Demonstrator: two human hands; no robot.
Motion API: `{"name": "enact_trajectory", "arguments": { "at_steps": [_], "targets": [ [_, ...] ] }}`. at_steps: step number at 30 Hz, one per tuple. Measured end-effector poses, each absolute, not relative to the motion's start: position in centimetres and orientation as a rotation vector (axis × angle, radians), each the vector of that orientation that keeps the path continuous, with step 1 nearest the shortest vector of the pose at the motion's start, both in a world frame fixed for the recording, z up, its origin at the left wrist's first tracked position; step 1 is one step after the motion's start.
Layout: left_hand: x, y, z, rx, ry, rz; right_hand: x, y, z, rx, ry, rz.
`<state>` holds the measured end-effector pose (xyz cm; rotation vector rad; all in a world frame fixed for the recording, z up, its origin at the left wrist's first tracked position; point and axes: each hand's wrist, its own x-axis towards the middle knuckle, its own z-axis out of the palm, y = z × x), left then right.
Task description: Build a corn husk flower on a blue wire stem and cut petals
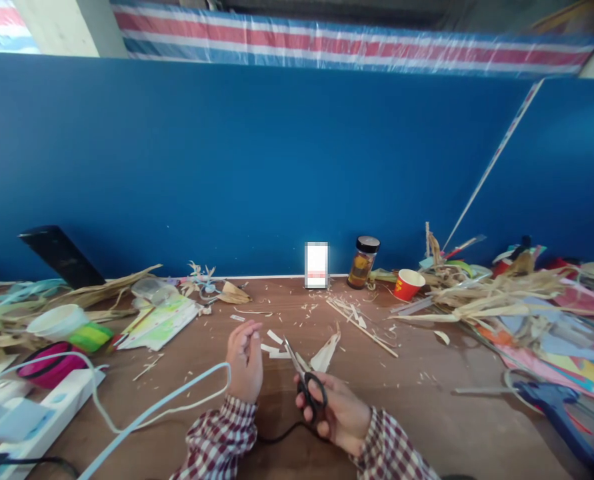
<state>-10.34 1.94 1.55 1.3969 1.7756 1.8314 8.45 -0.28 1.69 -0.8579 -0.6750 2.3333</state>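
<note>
My right hand grips black-handled scissors, blades slightly apart and pointing up-left toward small white cut strips on the brown table. A pale pointed piece of husk lies just right of the blades. My left hand hovers left of the scissors with fingers loosely extended, holding nothing. Both wrists wear checked sleeves.
A white power strip with pale blue cable lies left, next to a pink roll and white cup. Dried husks, red cup, jar, coloured paper and a blue glue gun crowd the right. Blue wall behind.
</note>
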Motion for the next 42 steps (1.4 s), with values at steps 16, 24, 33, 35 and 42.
{"name": "enact_trajectory", "arguments": {
  "at_steps": [16, 24, 33, 35, 42],
  "targets": [
    [-6.8, 2.2, 1.2, 0.657, 1.114, 1.375, 10.1, 0.7, 0.0, -0.684, -0.594, 2.389],
    [-7.8, 2.5, -0.2, 0.862, 1.230, 1.336, 9.7, 1.2, -1.6, -0.697, -0.894, 2.239],
    [-8.0, 2.5, 0.0, 0.985, 1.357, 1.258, 10.1, 1.3, -1.3, -0.824, -1.002, 2.200],
    [-8.0, 2.4, -0.1, 0.996, 1.368, 1.253, 10.1, 1.2, -1.1, -0.835, -1.008, 2.195],
    [-7.5, 2.3, -0.3, 0.993, 1.395, 1.274, 9.8, 1.0, -1.0, -0.829, -0.984, 2.181]
  ]
}}
